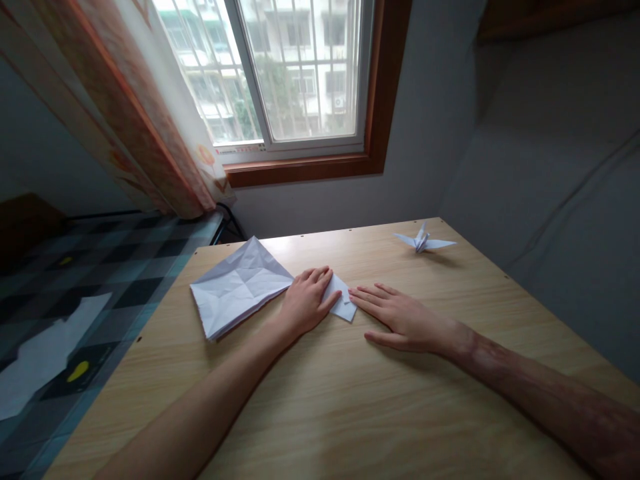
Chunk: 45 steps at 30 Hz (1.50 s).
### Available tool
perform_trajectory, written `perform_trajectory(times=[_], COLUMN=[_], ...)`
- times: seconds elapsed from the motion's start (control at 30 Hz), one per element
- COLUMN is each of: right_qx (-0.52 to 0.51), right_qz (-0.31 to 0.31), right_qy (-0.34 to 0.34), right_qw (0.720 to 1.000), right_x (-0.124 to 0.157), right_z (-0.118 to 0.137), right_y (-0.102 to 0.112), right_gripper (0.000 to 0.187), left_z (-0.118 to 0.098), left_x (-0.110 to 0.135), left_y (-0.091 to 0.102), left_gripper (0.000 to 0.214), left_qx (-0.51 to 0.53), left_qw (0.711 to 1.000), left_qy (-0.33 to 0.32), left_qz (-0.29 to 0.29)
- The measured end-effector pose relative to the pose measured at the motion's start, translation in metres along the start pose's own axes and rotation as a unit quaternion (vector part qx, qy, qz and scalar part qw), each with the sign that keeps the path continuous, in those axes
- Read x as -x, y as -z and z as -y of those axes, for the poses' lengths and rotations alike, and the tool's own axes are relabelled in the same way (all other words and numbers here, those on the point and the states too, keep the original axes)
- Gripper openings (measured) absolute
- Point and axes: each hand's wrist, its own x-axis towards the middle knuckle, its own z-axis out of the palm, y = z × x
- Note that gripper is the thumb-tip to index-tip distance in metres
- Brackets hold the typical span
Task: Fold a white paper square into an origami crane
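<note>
A small folded piece of white paper (345, 311) lies on the wooden table between my hands. My left hand (309, 301) rests flat over its left part, fingers stretched out and thumb on the paper, so that side is hidden. From the right, my right hand (395, 317) lies palm down, its fingertips touching the paper's right edge and its thumb apart on the tabletop. Left of my left hand is a stack of creased white paper sheets (240, 283), its right corner reaching close to the hand. A folded paper crane (421, 243) stands at the far right of the table.
The wooden table (320, 413) ends at a wall below a barred window (305, 73). On the left, a bed with a checked cover (130, 293) holds a torn white sheet (55, 353). A patterned curtain (135, 107) hangs above it.
</note>
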Motion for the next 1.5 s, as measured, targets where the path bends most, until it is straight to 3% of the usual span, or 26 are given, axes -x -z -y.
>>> perform_trajectory(times=[0.17,0.57,0.83,1.03,1.3,1.5], right_qx=[0.005,0.024,0.039,0.058,0.063,0.062], right_qz=[-0.033,-0.025,-0.098,-0.132,-0.134,-0.14], right_qy=[0.003,-0.018,-0.04,-0.065,-0.077,-0.076], right_qw=[0.999,0.999,0.994,0.987,0.986,0.985], right_x=[-0.007,-0.045,-0.053,-0.052,-0.052,-0.053], right_z=[0.001,-0.023,-0.023,-0.014,-0.012,-0.012], right_y=[-0.003,-0.016,-0.023,-0.019,-0.019,-0.019], right_gripper=[0.076,0.062,0.055,0.051,0.05,0.05], left_z=[-0.001,-0.002,-0.005,-0.003,0.001,-0.004], left_x=[0.002,0.005,0.005,0.003,0.003,0.003], left_y=[0.002,0.003,0.005,0.002,-0.004,-0.006], left_gripper=[0.058,0.072,0.079,0.067,0.047,0.04], left_qx=[0.027,0.035,0.042,0.055,0.217,0.338], left_qw=[0.999,0.999,0.997,0.994,0.965,0.929], left_qy=[0.001,0.001,0.031,0.049,0.116,0.096], left_qz=[-0.022,-0.015,-0.055,-0.083,-0.092,-0.118])
